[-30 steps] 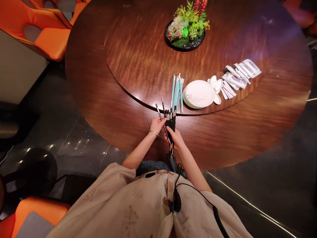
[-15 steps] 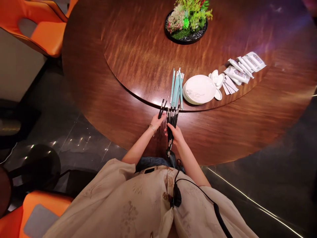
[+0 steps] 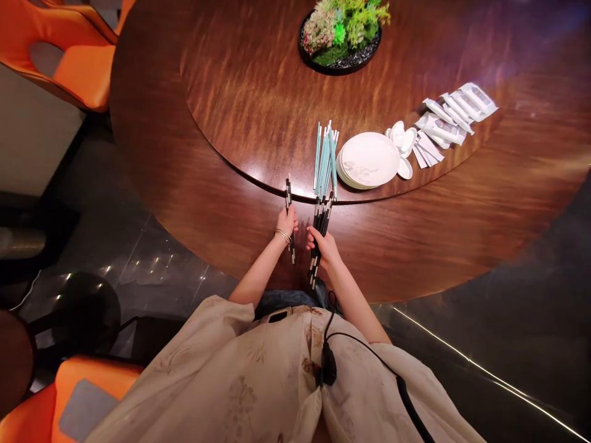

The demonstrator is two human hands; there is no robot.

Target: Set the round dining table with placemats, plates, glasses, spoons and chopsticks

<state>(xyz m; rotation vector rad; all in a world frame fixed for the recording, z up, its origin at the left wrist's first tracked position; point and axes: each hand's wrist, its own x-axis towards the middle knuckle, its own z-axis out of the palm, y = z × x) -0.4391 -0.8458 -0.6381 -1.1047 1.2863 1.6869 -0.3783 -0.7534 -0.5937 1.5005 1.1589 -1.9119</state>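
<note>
Black, slender sticks with silver bands, gathered in a thick bundle [image 3: 322, 212], stand in the right hand [image 3: 329, 249] above the near edge of the counter. That hand's fingers are curled shut around the bundle, the thumb lying across its front; the upper tips fan slightly and the lower ends point toward the body. Beside it, the left hand [image 3: 287, 223] grips a smaller set of matching black, silver-banded sticks [image 3: 289, 194] – its fingers are closed about them, and how many they hold is too small to tell. Two thin, metallic bracelets [image 3: 283, 235] circle the left wrist. A clear gap separates the two hands.

Just beyond the bundle, slim teal sticks with white ends [image 3: 325, 159] lie in a loose group on a raised, round, brown wooden turntable [image 3: 249, 117]; whether the black tips touch them, I cannot tell. To their right come a stack of round white plates [image 3: 372, 159], small white dishes [image 3: 405, 168], flat white paper slips [image 3: 428, 149] and white sealed packets [image 3: 446, 129]. Farther back sits a leafy green arrangement in a black oval tray [image 3: 339, 64]. Beneath everything spreads the round, polished, dark-brown wooden counter [image 3: 207, 227], with an orange, padded chair [image 3: 85, 74] at its left.
</note>
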